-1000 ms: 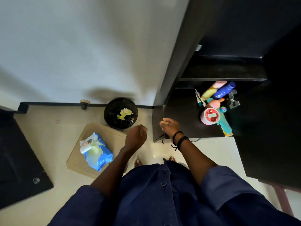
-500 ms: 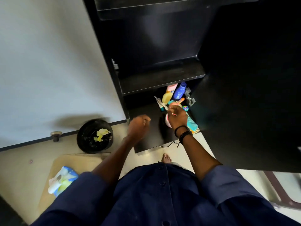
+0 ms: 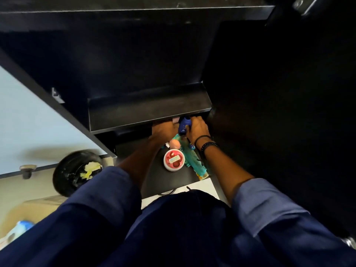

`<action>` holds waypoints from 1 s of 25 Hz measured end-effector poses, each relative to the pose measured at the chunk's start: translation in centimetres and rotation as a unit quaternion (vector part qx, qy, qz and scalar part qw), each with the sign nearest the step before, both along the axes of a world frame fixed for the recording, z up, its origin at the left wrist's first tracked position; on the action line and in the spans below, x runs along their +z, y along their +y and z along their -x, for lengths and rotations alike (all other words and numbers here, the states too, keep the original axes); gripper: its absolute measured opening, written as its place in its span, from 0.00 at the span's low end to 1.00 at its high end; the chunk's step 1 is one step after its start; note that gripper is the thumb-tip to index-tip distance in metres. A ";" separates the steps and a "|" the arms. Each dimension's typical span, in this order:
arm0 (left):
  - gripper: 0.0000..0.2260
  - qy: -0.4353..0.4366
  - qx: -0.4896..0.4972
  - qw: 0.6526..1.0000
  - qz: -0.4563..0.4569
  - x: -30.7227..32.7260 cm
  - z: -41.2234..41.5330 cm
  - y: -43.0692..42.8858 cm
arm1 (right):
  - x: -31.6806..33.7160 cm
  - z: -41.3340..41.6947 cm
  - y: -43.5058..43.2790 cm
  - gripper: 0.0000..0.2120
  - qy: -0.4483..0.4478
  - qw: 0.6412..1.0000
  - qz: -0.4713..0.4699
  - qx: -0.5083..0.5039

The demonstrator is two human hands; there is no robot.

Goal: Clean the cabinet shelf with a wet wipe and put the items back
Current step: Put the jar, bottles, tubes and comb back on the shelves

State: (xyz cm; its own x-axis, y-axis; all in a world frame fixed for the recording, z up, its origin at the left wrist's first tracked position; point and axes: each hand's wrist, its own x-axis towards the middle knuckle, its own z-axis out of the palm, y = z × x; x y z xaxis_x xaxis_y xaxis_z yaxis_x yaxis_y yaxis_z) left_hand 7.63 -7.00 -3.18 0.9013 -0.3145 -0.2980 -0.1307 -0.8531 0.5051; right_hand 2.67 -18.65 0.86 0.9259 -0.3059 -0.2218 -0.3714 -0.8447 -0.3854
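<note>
- Two hands were seen thrust under the front lip of the cabinet shelf (image 3: 148,106), at the twelve o'clock end of the lower board (image 3: 159,181).
- The right hand (image 3: 198,129) was curled against the blue bottle (image 3: 184,123), so a grasp on it was judged. The left hand (image 3: 163,130) was pressed in at the bottle's nine o'clock with its fingers hidden by the shelf lip, so its grip could not be told.
- The cabinet shelf was shown bare and dark, with nothing set on it.
- At six o'clock of the hands, the red-lidded tin (image 3: 174,159), a peach egg-shaped thing (image 3: 175,144) and the teal comb (image 3: 196,167) were found lying on the lower board.
- Out at eight o'clock, crumpled yellowish wipes (image 3: 90,168) were spotted in the black bin (image 3: 65,170). The wipe pack (image 3: 18,230) was caught, blurred, at seven o'clock.
- Wiping was judged finished and the wipe thrown away. The putting-back was judged only begun, with every item yet to be lifted onto the shelf.
</note>
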 end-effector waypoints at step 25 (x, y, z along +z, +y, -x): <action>0.12 -0.181 -0.027 0.964 0.193 9.6 13.3 16.8 | 4.7 11.2 11.1 0.21 -0.232 0.952 -0.180 0.086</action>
